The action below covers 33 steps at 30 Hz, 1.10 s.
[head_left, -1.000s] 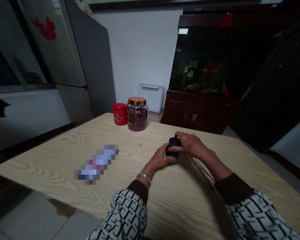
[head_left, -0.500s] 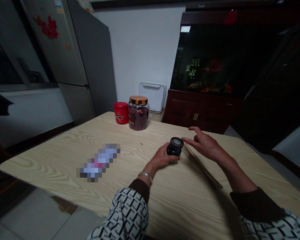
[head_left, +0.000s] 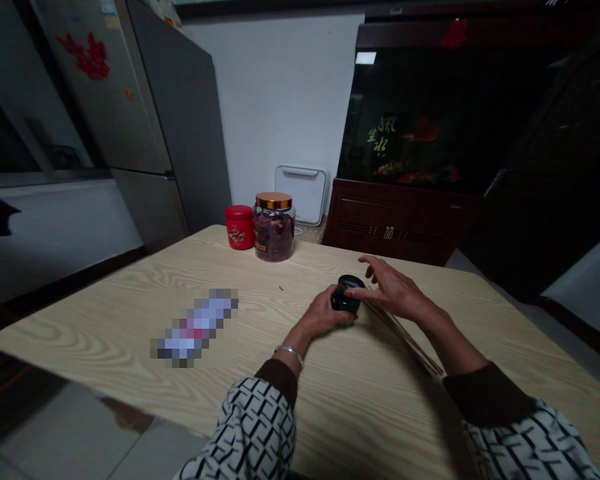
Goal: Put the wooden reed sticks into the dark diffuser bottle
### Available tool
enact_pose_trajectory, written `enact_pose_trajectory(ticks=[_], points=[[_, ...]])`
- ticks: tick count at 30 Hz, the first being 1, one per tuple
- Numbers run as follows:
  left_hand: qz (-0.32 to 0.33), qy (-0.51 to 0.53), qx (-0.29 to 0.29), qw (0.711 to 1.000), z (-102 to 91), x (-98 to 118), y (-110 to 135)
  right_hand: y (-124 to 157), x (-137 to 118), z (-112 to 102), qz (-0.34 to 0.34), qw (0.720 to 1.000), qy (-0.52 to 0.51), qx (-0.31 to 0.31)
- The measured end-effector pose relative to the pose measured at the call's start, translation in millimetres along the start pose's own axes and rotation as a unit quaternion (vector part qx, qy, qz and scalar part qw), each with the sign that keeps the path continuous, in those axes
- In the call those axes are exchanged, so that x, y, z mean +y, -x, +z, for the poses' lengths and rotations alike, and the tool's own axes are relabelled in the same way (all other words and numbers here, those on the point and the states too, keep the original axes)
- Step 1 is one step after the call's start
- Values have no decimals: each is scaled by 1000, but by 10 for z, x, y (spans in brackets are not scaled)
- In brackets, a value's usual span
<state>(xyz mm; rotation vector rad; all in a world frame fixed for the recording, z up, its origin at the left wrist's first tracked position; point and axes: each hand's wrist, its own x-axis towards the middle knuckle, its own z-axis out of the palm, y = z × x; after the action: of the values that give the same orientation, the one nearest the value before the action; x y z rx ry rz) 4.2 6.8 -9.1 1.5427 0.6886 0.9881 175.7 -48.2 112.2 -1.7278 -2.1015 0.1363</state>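
My left hand (head_left: 319,315) wraps around a small black jar (head_left: 347,298), which is tilted and held just above the pale wood table (head_left: 90,327). My right hand (head_left: 393,290) is spread, with its index finger resting across the jar's top. Thin wooden sticks (head_left: 403,330) lie fanned on the table below my right wrist, their tips close to the jar. A silver bangle (head_left: 289,353) circles my left wrist.
A pixelated flat object (head_left: 195,328) lies left of my hands. At the far table edge stand a red tin (head_left: 239,227) and a copper-lidded glass jar of dried petals (head_left: 274,228). A refrigerator (head_left: 150,120) and a dark fish tank (head_left: 410,113) stand beyond.
My right hand has come back towards the jar, its fingers now over the top, which showed uncovered half a second ago. A second ago that hand covered the jar more fully.
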Motion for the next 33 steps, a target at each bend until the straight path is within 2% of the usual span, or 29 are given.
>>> enact_pose_trajectory(ticks=[3, 5, 10, 16, 23, 27, 30, 33], points=[[17, -11, -9, 1000, -7, -33, -11, -47, 80, 88, -86, 991, -87, -51], [21, -23, -11, 999, -16, -65, -20, -86, 123, 158, -111, 986, -108, -62], [29, -29, -11, 999, -28, -124, -36, -139, 99, 238, -107, 991, -77, -26], [35, -11, -20, 999, -30, -97, -18, -115, 64, 276, -91, 994, -59, -2], [9, -35, -42, 998, -60, -77, 9, -6, 46, 361, -70, 994, -82, 24], [27, -12, -58, 998, -53, -50, 63, 160, 92, 485, -23, 982, -170, 80], [34, -9, -52, 998, -45, -21, 92, 321, 204, 637, 58, 956, -251, 142], [24, 9, -50, 998, -64, -15, 101, 471, 343, 827, 135, 937, -280, 159]])
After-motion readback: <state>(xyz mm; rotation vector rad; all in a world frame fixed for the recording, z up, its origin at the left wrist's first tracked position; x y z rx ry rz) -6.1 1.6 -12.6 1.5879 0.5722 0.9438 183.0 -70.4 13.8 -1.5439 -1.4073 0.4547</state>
